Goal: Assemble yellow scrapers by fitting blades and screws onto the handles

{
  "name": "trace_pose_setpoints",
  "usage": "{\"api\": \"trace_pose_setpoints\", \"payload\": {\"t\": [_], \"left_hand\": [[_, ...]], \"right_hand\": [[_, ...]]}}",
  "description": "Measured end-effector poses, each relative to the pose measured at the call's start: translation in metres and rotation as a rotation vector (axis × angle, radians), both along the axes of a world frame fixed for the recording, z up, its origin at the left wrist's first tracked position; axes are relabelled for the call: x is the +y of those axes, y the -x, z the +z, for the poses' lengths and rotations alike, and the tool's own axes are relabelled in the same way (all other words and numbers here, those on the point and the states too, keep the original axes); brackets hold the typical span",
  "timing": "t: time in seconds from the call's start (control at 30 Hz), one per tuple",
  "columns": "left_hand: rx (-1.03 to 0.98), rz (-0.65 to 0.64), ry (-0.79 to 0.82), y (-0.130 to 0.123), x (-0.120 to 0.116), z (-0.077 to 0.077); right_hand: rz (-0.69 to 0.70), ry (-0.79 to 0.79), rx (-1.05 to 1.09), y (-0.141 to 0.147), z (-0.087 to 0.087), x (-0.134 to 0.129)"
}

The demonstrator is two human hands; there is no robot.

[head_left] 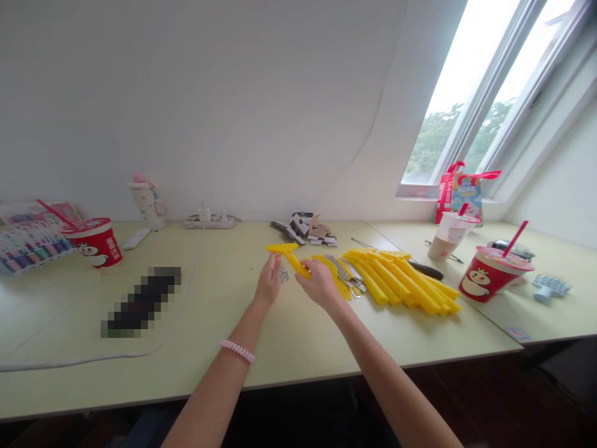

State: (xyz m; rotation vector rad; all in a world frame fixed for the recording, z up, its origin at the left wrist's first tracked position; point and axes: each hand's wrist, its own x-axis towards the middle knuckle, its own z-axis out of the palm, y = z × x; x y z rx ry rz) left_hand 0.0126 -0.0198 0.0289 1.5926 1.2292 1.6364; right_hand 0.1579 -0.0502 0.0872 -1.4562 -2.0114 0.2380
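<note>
A yellow plastic scraper (290, 256) with a wide T-shaped head is held up over the table. My right hand (319, 281) is closed round its handle end. My left hand (268, 280), its wrist in a pink coil band, has its fingers together at the scraper's head and seems to pinch it; the exact contact is hard to see. Beneath and between the hands lies a small heap of metal screws (284, 274), partly hidden. Just right of my right hand are flat metal blades (347, 271) and yellow flat pieces (342, 288). A pile of yellow scraper handles (401, 281) lies beyond them.
Torn packaging (308, 229) lies behind my hands, with a thin screwdriver-like rod (361, 243) nearby. Red cups (492, 274) and a milky drink (450, 236) stand right. Leftward are another red cup (96, 242), a bottle (148, 202), a power strip (209, 221) and a pixelated dark object (142, 302).
</note>
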Motion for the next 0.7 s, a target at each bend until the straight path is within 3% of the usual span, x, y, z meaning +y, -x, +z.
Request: {"api": "trace_pose_setpoints", "payload": {"t": [0.13,0.23,0.3,0.4,0.5,0.6,0.7], "left_hand": [[-0.454,-0.116,0.131,-0.007,-0.003,0.01],[-0.588,-0.138,0.162,-0.005,-0.003,0.014],[-0.617,-0.107,0.201,-0.001,-0.003,0.015],[-0.615,-0.066,0.282,0.003,-0.003,0.018],[-0.606,-0.104,0.377,0.004,-0.003,0.02],[-0.608,-0.165,0.455,0.003,-0.005,0.022],[-0.612,-0.185,0.477,0.004,-0.006,0.02]], "right_hand": [[0.211,0.005,0.094,0.021,-0.002,-0.01],[0.396,0.108,0.181,0.021,-0.003,-0.004],[0.392,0.159,0.262,0.015,-0.006,0.006],[0.057,0.026,0.284,-0.003,-0.014,0.025],[-0.212,-0.071,0.159,-0.027,-0.026,0.039],[-0.422,-0.105,-0.017,-0.052,-0.036,0.044],[-0.529,-0.053,-0.099,-0.068,-0.039,0.044]]}}
